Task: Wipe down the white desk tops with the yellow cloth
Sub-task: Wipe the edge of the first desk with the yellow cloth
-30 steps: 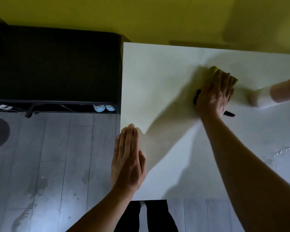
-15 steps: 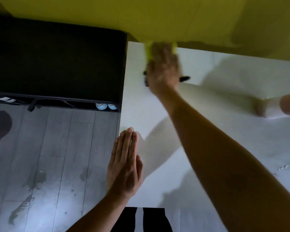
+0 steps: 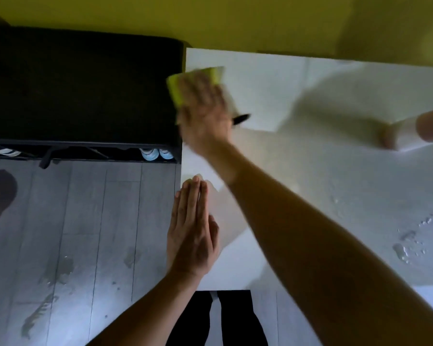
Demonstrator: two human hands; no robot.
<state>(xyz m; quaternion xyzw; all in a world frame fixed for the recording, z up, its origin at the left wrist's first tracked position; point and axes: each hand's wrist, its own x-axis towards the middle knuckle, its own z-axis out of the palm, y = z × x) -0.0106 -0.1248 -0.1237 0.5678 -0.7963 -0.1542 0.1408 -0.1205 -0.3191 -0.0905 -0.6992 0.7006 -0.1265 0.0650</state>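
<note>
Two hands are on the white desk point(image 3: 310, 183). Our right hand point(image 3: 204, 113) lies flat on the yellow cloth point(image 3: 175, 89) at the desk's far left corner, fingers straight and spread a little over it, pressing it down; the hand is blurred, so we cannot tell more of how each finger lies. The cloth sticks out past our fingertips on the far side and to the left, where it reaches just over the desk's left edge. A black pen point(image 3: 240, 119) pokes out from under the right side of that hand, near the wrist; we cannot tell whether the hand holds it.

Our left hand point(image 3: 193, 231) rests flat at the desk's near left edge, fingers straight and pressed together, pointing away from us, with the palm partly over the edge.

Near the right side of the desk lie some water drops point(image 3: 410, 245). At the far right, a white roll-like thing point(image 3: 400, 136) lies on the desk; its end is cut off by the picture.

Left of the desk stands a black cabinet point(image 3: 80, 91), touching or just beside it, with pale shoes point(image 3: 156, 154) showing under its near edge. A grey plank floor point(image 3: 85, 233) lies left of us, and a yellow wall point(image 3: 210, 21) runs behind the desk.
</note>
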